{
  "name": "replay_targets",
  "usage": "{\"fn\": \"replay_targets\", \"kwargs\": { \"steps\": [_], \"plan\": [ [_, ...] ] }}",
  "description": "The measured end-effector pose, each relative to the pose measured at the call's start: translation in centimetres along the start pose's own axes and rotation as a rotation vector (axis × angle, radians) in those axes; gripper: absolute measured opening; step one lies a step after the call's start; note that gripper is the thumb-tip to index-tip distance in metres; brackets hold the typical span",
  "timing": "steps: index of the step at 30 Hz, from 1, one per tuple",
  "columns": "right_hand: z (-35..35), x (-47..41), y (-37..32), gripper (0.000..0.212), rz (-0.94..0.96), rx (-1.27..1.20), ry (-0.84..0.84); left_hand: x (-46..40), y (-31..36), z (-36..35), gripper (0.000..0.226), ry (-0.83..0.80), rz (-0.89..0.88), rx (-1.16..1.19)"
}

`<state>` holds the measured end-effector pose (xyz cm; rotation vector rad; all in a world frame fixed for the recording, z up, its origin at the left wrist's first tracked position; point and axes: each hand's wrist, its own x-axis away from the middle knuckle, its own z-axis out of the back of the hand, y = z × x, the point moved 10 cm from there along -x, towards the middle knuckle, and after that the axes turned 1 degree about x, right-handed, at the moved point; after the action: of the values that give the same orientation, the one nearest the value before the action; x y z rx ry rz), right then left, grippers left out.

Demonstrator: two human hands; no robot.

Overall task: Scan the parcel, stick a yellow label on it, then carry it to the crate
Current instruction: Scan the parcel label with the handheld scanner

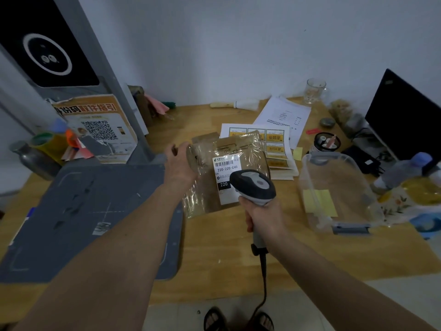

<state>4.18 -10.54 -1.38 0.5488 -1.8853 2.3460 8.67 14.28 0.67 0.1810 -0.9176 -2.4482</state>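
Parcel (226,170) at twelve o'clock — left hand (181,161) grips its left edge, right hand (260,213) clasps scanner (254,185) aimed at shipping label (226,173).

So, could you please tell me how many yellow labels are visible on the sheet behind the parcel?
5: three in the sheet's top row, one below at the right, one partly showing beneath that. The parcel may hide others.
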Motion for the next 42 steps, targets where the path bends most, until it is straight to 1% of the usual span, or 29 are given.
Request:
{"fn": "replay_targets", "kwargs": {
  "steps": [5,14,20,23,24,26,28,29,30,32,35,39,41,42],
  "plan": [
    [0.4,0.8,-0.3,0.013,0.058,0.031,-0.024,-0.3,-0.2,-0.2,0.085,-0.011,0.012,-0.008],
    [1.5,1.5,-1.1,0.019,0.075,0.023,-0.006,-0.3,-0.1,-0.3,0.085,-0.035,0.041,0.014],
    [1.7,1.7,-1.8,0.017,0.109,0.049,-0.004,0.0,0.1,-0.3,0.087,-0.041,0.079,0.014],
    [2.9,0.9,-1.4,0.016,0.104,0.04,0.089,0.1,-0.1,-0.4,0.088,-0.048,0.096,0.022],
    [3.7,0.5,-1.1,0.02,0.091,0.022,0.147,0.2,-0.2,-0.4,0.088,-0.047,0.097,0.031],
    [5.2,-0.5,-0.2,0.04,0.04,-0.042,0.223,0.3,-0.3,-0.4,0.087,-0.047,0.096,0.064],
    [6.1,-1.6,1.0,0.056,-0.058,-0.052,0.231,0.5,-0.4,-0.5,0.085,-0.049,0.106,0.078],
    [6.5,-2.1,1.8,0.059,-0.11,-0.046,0.215,0.6,-0.4,-0.6,0.084,-0.051,0.116,0.076],
    [6.6,-2.6,2.5,0.06,-0.158,-0.026,0.19,0.7,-0.4,-0.6,0.083,-0.051,0.124,0.07],
    [7.0,-3.6,3.7,0.053,-0.218,0.052,0.149,0.8,-0.4,-0.6,0.083,-0.039,0.127,0.064],
    [7.5,-4.7,5.4,0.043,-0.266,0.143,0.128,0.9,-0.5,-0.6,0.084,-0.013,0.148,0.062],
    [8.3,-6.6,7.2,0.046,-0.307,0.106,0.173,1.0,-0.9,-1.1,0.087,-0.003,0.207,-0.013],
    [8.4,-7.5,8.0,0.045,-0.327,0.082,0.172,1.0,-1.1,-1.4,0.087,-0.006,0.229,-0.003],
    [8.4,-7.9,8.4,0.046,-0.326,0.118,0.159,1.1,-1.2,-1.4,0.088,-0.006,0.237,0.007]
  ]
}}
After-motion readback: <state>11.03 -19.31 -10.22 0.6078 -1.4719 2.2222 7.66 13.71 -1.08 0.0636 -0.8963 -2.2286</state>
